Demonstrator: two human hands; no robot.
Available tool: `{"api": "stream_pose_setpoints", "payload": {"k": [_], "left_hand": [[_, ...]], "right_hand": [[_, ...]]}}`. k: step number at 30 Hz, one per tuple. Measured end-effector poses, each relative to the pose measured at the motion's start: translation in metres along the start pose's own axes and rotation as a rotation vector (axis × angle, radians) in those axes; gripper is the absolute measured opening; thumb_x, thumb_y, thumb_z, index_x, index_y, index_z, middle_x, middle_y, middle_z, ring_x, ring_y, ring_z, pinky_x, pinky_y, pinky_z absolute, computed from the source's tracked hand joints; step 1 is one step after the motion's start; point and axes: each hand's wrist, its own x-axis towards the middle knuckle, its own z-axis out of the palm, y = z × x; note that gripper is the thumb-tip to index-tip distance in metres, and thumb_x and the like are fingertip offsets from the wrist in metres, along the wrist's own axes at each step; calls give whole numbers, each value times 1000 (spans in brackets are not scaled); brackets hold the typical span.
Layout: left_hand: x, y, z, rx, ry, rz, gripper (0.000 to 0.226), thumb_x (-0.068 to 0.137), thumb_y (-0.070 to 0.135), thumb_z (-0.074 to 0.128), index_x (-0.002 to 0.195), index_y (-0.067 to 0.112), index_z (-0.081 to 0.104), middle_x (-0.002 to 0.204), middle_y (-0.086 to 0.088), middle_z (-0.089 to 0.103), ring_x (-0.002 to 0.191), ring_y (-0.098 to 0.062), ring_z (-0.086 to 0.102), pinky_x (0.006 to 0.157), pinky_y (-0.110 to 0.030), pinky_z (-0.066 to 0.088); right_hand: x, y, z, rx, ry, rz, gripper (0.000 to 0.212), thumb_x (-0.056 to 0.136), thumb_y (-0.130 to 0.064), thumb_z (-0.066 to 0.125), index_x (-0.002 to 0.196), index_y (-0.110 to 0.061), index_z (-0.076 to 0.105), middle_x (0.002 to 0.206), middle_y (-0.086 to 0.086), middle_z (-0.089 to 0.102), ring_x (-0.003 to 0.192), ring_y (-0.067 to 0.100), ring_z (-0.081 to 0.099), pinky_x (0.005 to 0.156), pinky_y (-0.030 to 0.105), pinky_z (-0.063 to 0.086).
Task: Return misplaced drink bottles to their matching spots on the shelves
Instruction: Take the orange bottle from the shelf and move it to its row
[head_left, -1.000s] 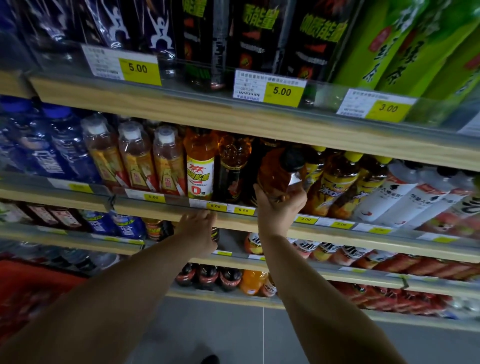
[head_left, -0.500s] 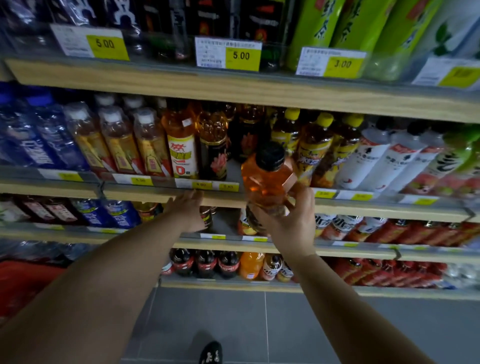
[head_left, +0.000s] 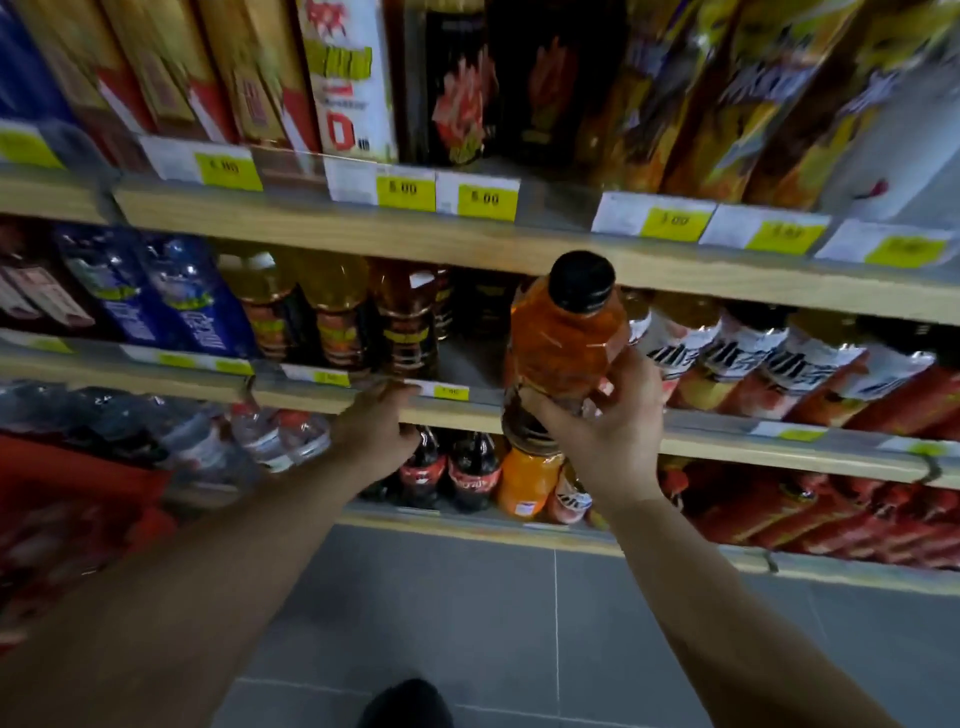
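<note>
Gripping the bottle (head_left: 563, 343), now off the wrong row, right hand (head_left: 608, 431) lowers it; left hand (head_left: 376, 431) rests loose on shelf (head_left: 727, 447)

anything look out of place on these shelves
Yes. The right hand holds a black-capped orange bottle beside a gap in the middle row. On the shelf below, a lone orange drink stands beside cola bottles, possibly misplaced.

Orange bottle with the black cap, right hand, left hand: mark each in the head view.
orange bottle (head_left: 563, 348), head view, on its orange shoulder under the cap.
right hand (head_left: 608, 434), head view, on the back of the hand.
left hand (head_left: 374, 434), head view, on the back of the hand.
</note>
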Motion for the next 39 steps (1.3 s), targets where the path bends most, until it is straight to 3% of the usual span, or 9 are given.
{"api": "stream_pose_setpoints", "payload": {"k": [3, 7, 9, 16, 20, 23, 25, 30, 39], "left_hand": [[13, -13, 41, -12, -27, 47, 57, 77, 22, 66, 133, 23, 53, 135, -9, 55, 119, -30, 51, 95, -31, 43], [27, -34, 83, 119, 21, 155, 65, 76, 23, 66, 138, 20, 47, 141, -5, 48, 126, -29, 43, 104, -32, 34], [36, -41, 92, 140, 89, 220, 59, 73, 18, 66, 131, 15, 54, 135, -8, 50, 124, -29, 44, 101, -33, 35], [45, -46, 96, 35, 184, 268, 41, 73, 19, 66, 114, 15, 64, 123, -6, 55, 117, -27, 48, 94, -31, 39], [46, -49, 86, -12, 64, 250, 44, 77, 21, 67, 121, 20, 61, 132, -1, 48, 125, -21, 42, 99, -29, 35], [46, -52, 87, -46, 42, 237, 43, 80, 21, 65, 123, 24, 60, 134, 2, 45, 126, -19, 40, 98, -27, 36], [44, -53, 88, -47, 35, 239, 44, 82, 20, 64, 125, 24, 58, 136, 1, 43, 128, -18, 39, 100, -27, 36], [48, -54, 83, -61, -7, 218, 47, 83, 22, 62, 129, 28, 55, 145, 2, 36, 133, -17, 34, 106, -29, 32], [51, -56, 90, -107, 16, 208, 42, 76, 20, 64, 117, 27, 59, 134, -2, 44, 121, -21, 45, 93, -26, 36]], "right_hand": [[0, 30, 24, 66, 27, -45, 69, 59, -39, 88, 114, -25, 49, 112, -2, 52, 110, 17, 53, 90, 40, 51], [-8, 59, 50, 177, 94, -142, 70, 60, -41, 87, 113, -48, 42, 114, -18, 50, 110, 1, 53, 88, 13, 45], [-10, 69, 60, 224, 126, -179, 67, 59, -44, 86, 109, -53, 41, 115, -8, 55, 109, 5, 56, 84, 10, 45], [-3, 66, 82, 253, 161, -224, 74, 61, -39, 87, 121, -21, 46, 119, 7, 57, 112, 19, 57, 95, 43, 49], [9, 58, 96, 255, 180, -241, 71, 63, -36, 88, 120, -30, 45, 120, 7, 56, 114, 17, 54, 97, 38, 47], [17, 58, 117, 290, 180, -258, 68, 64, -34, 87, 114, -44, 41, 116, -1, 53, 111, 3, 53, 91, 19, 46], [19, 60, 134, 291, 191, -248, 67, 64, -32, 87, 116, -37, 44, 112, -8, 50, 110, 0, 52, 89, 13, 44], [26, 68, 163, 314, 215, -134, 75, 66, -26, 86, 127, -15, 46, 123, 4, 49, 119, 22, 50, 98, 42, 47], [41, 56, 201, 166, 443, 38, 85, 64, -27, 88, 131, 0, 44, 124, 20, 46, 116, 35, 42, 93, 44, 40]]}}
